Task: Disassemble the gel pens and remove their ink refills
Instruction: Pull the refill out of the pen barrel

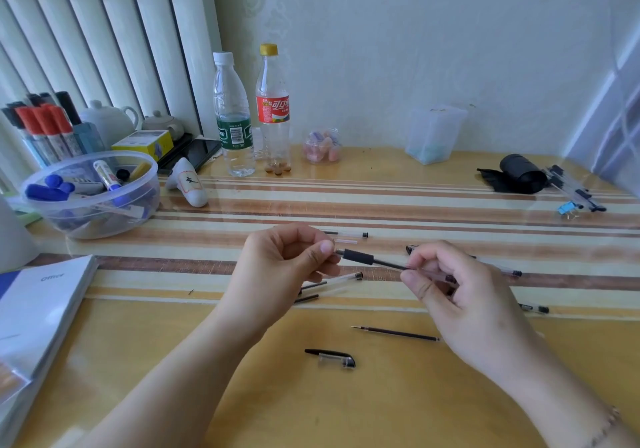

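Pen [381, 262] btwn both hands | L hand [287, 257] pinches tip end | R hand [446, 284] pinches clear barrel

Gel pen [358, 257] held above striped table [450, 201], tip end pinched by left hand [287, 257], clear barrel gripped by right hand [446, 281], loose refill [394, 333] and cap [332, 357] laid nearer.

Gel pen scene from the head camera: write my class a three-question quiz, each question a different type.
1. True or false: the pen cap is still on the gel pen held by the left hand and right hand.
2. The loose ink refill lies: A) in the tub B) on the table C) in a bottle.
3. What colour is the grip sleeve?

Key: 1 false; 2 B; 3 black.
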